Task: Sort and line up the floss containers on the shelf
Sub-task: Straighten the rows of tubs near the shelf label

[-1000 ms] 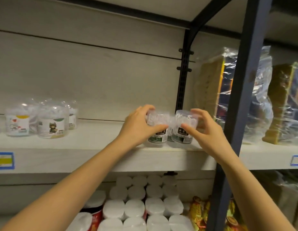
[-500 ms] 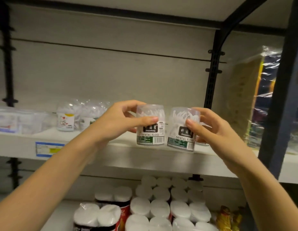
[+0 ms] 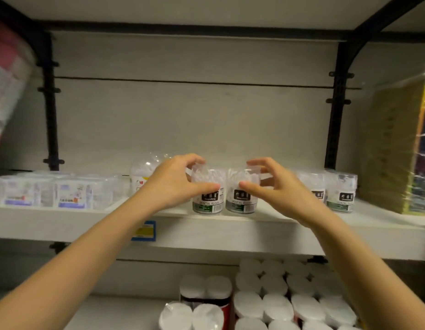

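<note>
Two jars held: left hand (image 3: 173, 184) curls round the left floss jar (image 3: 208, 191), right hand (image 3: 278, 186) round the right floss jar (image 3: 242, 194), side by side at the shelf (image 3: 230, 232) front edge. Placing step (bases look down). Next: release, align with the matching pair (image 3: 341, 195) at right.

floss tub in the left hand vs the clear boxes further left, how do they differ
The floss tub is round and upright; the clear boxes are squat rectangles. Its label is black and green, theirs white and purple. The left hand grips the tub; the boxes sit untouched. Both are clear plastic.
</note>
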The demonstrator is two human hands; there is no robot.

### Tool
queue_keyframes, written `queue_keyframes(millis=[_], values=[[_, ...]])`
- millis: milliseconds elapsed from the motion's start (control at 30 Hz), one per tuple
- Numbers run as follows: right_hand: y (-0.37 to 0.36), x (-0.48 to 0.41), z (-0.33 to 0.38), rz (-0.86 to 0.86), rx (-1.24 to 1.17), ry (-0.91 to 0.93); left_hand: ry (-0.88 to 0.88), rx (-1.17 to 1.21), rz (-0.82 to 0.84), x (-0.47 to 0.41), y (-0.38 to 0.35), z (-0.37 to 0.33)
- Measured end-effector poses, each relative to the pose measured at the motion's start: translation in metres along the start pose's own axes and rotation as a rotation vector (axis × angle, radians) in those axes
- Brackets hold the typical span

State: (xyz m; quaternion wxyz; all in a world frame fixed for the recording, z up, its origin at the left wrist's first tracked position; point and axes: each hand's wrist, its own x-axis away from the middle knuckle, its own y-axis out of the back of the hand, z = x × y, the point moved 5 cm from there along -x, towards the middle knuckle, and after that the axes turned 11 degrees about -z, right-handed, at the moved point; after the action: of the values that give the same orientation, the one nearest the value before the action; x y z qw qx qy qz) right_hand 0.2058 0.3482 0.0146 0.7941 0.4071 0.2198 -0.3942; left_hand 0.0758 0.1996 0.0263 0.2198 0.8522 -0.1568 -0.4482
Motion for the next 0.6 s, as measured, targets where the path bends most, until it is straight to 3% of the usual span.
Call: queue_keyframes(millis=[167,400,600], values=[[-0.013,0.006,-0.003,0.042,0.026,-0.035,-0.080,-0.036,0.003,-0.001,0.000,0.011],[-0.009,0.009,0.012,-0.089,0.341,0.227,-0.345,-0.265,0.007,-0.003,0.005,-0.002],[-0.010,0.000,0.012,-0.103,0.393,0.240,-0.360,-0.354,-0.022,-0.012,-0.001,-0.004]])
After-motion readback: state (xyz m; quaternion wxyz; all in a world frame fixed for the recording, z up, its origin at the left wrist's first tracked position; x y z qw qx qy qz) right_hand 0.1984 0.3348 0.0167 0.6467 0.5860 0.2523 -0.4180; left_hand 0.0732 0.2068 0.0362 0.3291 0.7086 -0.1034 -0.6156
